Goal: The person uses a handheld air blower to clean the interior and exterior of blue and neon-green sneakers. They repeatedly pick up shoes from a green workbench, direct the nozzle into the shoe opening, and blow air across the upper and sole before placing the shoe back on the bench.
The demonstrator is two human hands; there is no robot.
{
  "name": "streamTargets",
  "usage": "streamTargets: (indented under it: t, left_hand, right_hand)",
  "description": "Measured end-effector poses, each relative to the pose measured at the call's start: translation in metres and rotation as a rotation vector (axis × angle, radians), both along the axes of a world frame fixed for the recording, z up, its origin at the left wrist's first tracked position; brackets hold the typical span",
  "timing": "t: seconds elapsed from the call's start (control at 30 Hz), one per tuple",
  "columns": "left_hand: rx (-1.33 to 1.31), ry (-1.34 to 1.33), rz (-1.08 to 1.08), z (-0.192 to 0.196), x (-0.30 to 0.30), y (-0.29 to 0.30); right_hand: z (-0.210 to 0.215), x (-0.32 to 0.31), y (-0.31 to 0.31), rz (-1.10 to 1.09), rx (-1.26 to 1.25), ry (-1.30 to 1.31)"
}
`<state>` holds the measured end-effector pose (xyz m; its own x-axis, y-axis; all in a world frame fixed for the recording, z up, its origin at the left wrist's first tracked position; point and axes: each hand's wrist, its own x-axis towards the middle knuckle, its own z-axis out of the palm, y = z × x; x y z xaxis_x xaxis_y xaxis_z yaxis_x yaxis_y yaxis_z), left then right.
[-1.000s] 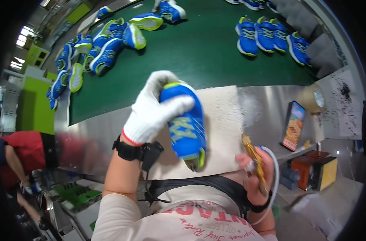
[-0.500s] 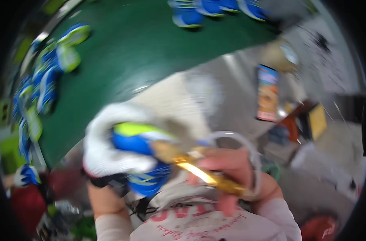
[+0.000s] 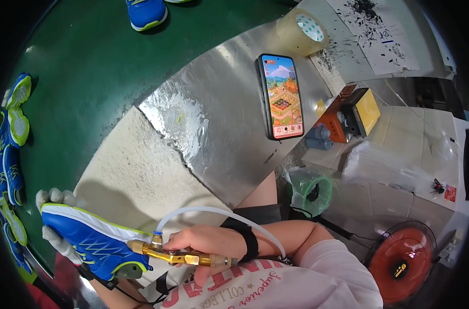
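Our gloved left hand (image 3: 61, 243) grips the blue shoe (image 3: 92, 238) between our hands; a slack hold could let it twist. Near its rear, our right hand (image 3: 211, 243) holds the gold gun (image 3: 195, 259); a snagged hose (image 3: 208, 209) might jerk it into scuffing the shoe.

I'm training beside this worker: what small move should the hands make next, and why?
Probably a slight shift of the gold tool along the shoe by the right hand: its nozzle points at the shoe's heel end, though contact can't be told, while the gloved left hand grips the toe end, which should steady it.
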<state>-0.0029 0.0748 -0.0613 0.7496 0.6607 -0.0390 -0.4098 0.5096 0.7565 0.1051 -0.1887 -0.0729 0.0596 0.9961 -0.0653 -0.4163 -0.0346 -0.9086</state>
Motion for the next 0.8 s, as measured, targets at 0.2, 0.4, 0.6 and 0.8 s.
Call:
streamTargets:
  t: [0.2, 0.4, 0.6, 0.8]
  left_hand:
    - [-0.021, 0.509, 0.464, 0.010, -0.027, -0.008]
    - [-0.210, 0.620, 0.442, 0.037, -0.076, -0.062]
    - [-0.347, 0.777, 0.328, 0.061, -0.117, -0.124]
    - [-0.734, 0.454, 0.065, 0.060, -0.119, -0.161]
  right_hand:
    - [0.006, 0.001, -0.013, -0.201, 0.038, 0.169]
    - [0.009, -0.007, -0.010, -0.235, -0.119, 0.518]
    - [0.014, -0.008, -0.019, -0.162, -0.122, 0.399]
    - [0.012, -0.030, -0.018, -0.284, 0.166, -0.220]
